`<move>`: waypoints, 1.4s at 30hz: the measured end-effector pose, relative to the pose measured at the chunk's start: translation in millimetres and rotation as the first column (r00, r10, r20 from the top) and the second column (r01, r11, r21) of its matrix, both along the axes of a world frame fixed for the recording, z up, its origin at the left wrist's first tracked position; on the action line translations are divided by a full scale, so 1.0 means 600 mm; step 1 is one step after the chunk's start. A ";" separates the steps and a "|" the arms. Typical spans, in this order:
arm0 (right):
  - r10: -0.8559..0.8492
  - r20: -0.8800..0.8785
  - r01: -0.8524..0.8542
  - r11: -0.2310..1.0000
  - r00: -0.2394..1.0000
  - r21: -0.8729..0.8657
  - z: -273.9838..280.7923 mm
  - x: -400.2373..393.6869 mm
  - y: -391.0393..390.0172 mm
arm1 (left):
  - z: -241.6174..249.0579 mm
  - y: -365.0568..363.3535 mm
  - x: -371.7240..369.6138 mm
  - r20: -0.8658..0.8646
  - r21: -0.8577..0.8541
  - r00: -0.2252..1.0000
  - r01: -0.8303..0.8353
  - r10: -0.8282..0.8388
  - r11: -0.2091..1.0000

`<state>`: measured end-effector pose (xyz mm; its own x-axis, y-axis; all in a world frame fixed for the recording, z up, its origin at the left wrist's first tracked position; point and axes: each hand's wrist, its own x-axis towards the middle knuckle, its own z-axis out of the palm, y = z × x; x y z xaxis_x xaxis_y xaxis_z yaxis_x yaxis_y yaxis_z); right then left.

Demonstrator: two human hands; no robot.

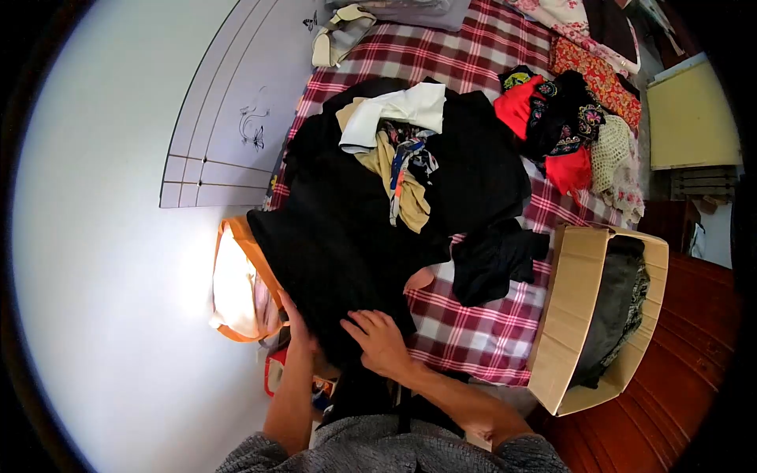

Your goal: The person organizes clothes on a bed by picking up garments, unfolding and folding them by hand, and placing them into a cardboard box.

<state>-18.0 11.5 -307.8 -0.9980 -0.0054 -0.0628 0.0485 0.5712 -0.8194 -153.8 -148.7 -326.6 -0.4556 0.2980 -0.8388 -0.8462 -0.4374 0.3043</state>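
A large black garment (323, 252) is spread at the near left of the bed, reaching to its front edge. My left hand (298, 333) is at the garment's left edge, gripping it, its fingers partly hidden by the cloth. Farther right, my right hand (382, 345) rests on top of the garment near its lower edge, fingers apart and nearly flat. Beyond both hands lies more black clothing (481, 150), with a white cloth (398, 113), a beige cloth (412, 206) and a patterned strip of fabric (402, 169) heaped on it.
An orange-trimmed bag (259, 288) stands beside my left hand. A small black garment (498, 264) lies on the plaid bedspread (473, 335). An open cardboard box (561, 307) holds dark clothes at the right. Red-and-black embroidered clothing (556, 118) lies at the far right.
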 end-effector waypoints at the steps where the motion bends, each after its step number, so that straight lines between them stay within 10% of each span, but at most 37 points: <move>1: -0.001 0.023 0.002 1.000 1.000 -0.031 0.004 0.000 0.002 | 0.023 -0.001 0.012 0.027 -0.037 0.998 0.059 -0.058 0.998; 3: -0.007 0.051 0.011 0.998 0.999 -0.064 0.015 -0.002 0.005 | 0.071 0.012 0.029 0.103 -0.290 0.964 0.263 -0.244 0.920; 11: -0.065 -0.014 0.055 0.922 0.998 -0.383 0.078 -0.002 0.061 | 0.154 0.028 -0.001 -0.112 -0.081 0.957 0.259 -0.267 0.962; 16: -0.035 -0.033 0.031 0.992 0.999 -0.120 0.112 0.013 0.071 | 0.208 0.050 0.024 -0.119 -0.056 0.943 0.305 -0.310 0.951; 24: -0.195 0.004 0.192 0.964 0.981 -0.185 0.095 0.073 0.049 | 0.247 0.073 0.058 -0.138 -0.097 0.811 0.559 -0.568 0.823; 32: -0.218 0.094 0.237 0.862 0.971 -0.448 -0.008 0.101 0.105 | 0.058 0.070 0.092 -0.151 -0.438 0.748 0.536 -0.647 0.722; 35: -0.572 0.499 0.740 0.332 0.652 -0.586 -0.110 0.062 0.212 | 0.008 0.071 0.107 -0.027 -0.596 0.726 0.540 -0.687 0.594; 38: -0.761 0.582 0.748 -0.201 0.287 -0.632 -0.244 0.004 0.339 | -0.020 0.066 0.115 0.096 -0.534 0.748 0.595 -0.657 0.600; 42: -0.675 0.716 0.893 -0.415 -0.176 -0.172 -0.274 -0.056 0.450 | -0.018 0.077 0.124 0.083 -0.628 0.717 0.577 -0.692 0.522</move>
<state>-51.4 281.7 -472.0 0.1448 0.6381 -0.7562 0.1630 -0.7692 -0.6178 -79.5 -102.2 -337.3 -0.4834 0.0530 -0.8738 -0.7397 0.5090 0.4401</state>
